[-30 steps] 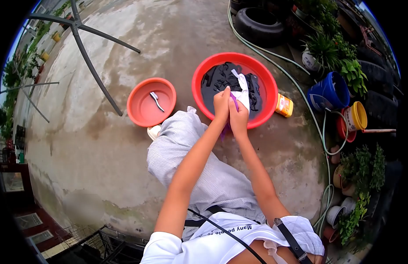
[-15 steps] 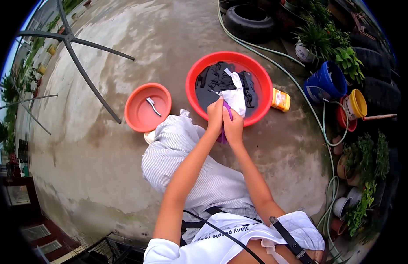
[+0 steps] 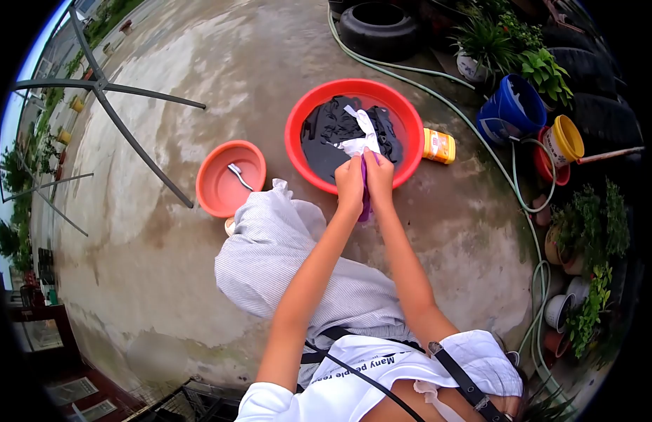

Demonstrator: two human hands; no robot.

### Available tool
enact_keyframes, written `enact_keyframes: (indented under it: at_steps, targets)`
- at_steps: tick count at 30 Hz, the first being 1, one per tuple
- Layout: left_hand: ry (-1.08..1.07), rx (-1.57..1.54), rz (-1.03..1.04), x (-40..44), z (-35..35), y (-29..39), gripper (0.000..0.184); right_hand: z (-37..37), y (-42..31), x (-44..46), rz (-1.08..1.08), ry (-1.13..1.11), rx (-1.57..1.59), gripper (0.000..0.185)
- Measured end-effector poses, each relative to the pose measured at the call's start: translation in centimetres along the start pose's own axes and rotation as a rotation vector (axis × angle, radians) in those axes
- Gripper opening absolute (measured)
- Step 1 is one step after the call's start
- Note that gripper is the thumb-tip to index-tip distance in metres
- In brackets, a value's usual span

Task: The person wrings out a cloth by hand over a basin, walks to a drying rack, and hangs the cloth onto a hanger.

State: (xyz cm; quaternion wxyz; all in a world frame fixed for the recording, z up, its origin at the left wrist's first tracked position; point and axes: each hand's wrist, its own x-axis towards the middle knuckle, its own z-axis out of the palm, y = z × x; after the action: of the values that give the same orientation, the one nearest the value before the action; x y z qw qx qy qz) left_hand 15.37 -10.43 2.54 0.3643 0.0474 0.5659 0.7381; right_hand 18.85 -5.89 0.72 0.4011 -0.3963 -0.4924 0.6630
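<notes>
My left hand (image 3: 350, 186) and my right hand (image 3: 378, 176) are side by side at the near rim of a large red basin (image 3: 293, 133), both closed on a wet white cloth (image 3: 366, 128). The cloth's far end trails into the basin over dark clothes (image 3: 338, 119) lying in murky water. A narrow purple piece (image 3: 366, 205) shows between and below my hands; whether it belongs to the cloth or is separate I cannot tell. My fingertips are partly hidden.
A smaller orange basin (image 3: 207, 176) holds a brush (image 3: 239, 176). At the red basin's right is a yellow-orange container (image 3: 439, 146). A hose (image 3: 449, 105) runs past a blue bucket (image 3: 509, 116), a yellow bucket (image 3: 566, 137) and a tire (image 3: 378, 32). Metal frame legs (image 3: 139, 141) stand left.
My hands have drawn closer together and level, with the right one now further forward along the cloth. The white cloth is bunched more at my hands. The view has shifted slightly.
</notes>
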Motion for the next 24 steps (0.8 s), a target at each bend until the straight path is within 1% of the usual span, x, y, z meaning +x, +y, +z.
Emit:
enact_keyframes:
  at_steps: [1,3,4,5,7,9,10,11,13,14,15,17,19,20,21,23,24]
  targets:
    - [-0.094,0.074,0.014,0.1,-0.1,-1.0,0.028,-0.7,0.2,1.1,-0.008,-0.061,-0.037,0.034]
    - [-0.104,0.112,0.046,-0.1,0.1,-0.9,0.029,-1.0,0.4,1.0,0.008,-0.030,-0.034,0.033]
    - [-0.105,0.111,0.047,0.2,-0.3,-1.0,0.030,-0.5,-0.4,-0.1,-0.020,0.011,-0.048,0.033]
    - [-0.104,0.111,0.048,0.6,-0.9,-1.1,0.030,0.1,-1.2,-1.6,-0.045,0.051,-0.062,0.032]
    - [-0.032,-0.065,0.005,0.9,-1.6,-0.5,0.031,0.6,-0.3,-4.3,-0.159,0.019,-0.113,0.029]
    - [-0.011,-0.007,-0.043,1.5,-2.2,-0.2,0.032,1.0,-0.1,-6.1,-0.126,0.017,-0.123,0.028]
    - [-0.022,0.002,-0.023,1.3,-2.0,0.0,0.031,1.1,0.5,-5.5,-0.162,0.055,-0.062,0.029]
    - [-0.037,0.013,-0.003,1.0,-1.7,0.1,0.031,1.4,0.4,-4.6,-0.191,0.147,-0.055,0.030]
    - [-0.100,0.006,-0.018,0.4,-1.2,0.5,0.032,0.6,-0.9,-2.7,0.042,0.075,0.092,0.032]
    - [-0.130,0.083,0.028,-0.4,-0.7,0.8,0.034,0.2,-0.7,-1.3,0.077,0.014,0.077,0.032]
    - [-0.158,0.157,0.075,-1.1,-0.3,1.2,0.035,-0.4,-1.0,-0.7,0.137,-0.061,0.088,0.024]
    - [-0.161,0.160,0.106,-1.0,-0.2,1.2,0.037,-0.3,-0.5,-1.6,0.068,0.034,0.114,0.024]
    - [-0.169,0.123,0.107,-0.1,-1.2,1.1,0.037,0.4,-1.3,-4.1,-0.025,0.095,0.005,0.026]
    - [-0.096,0.128,0.095,0.4,-1.5,1.2,0.037,0.7,-1.1,-5.3,-0.052,0.076,-0.027,0.027]
    - [-0.064,0.163,0.122,1.2,-2.0,1.2,0.036,1.2,-1.3,-6.5,-0.081,-0.006,-0.046,0.027]
    - [-0.113,0.098,-0.023,1.8,-2.6,0.8,0.036,1.6,-0.3,-7.0,-0.075,-0.021,-0.053,0.027]
    - [-0.109,0.132,0.016,1.6,-2.5,0.6,0.036,1.4,0.1,-6.5,-0.041,0.003,0.003,0.027]
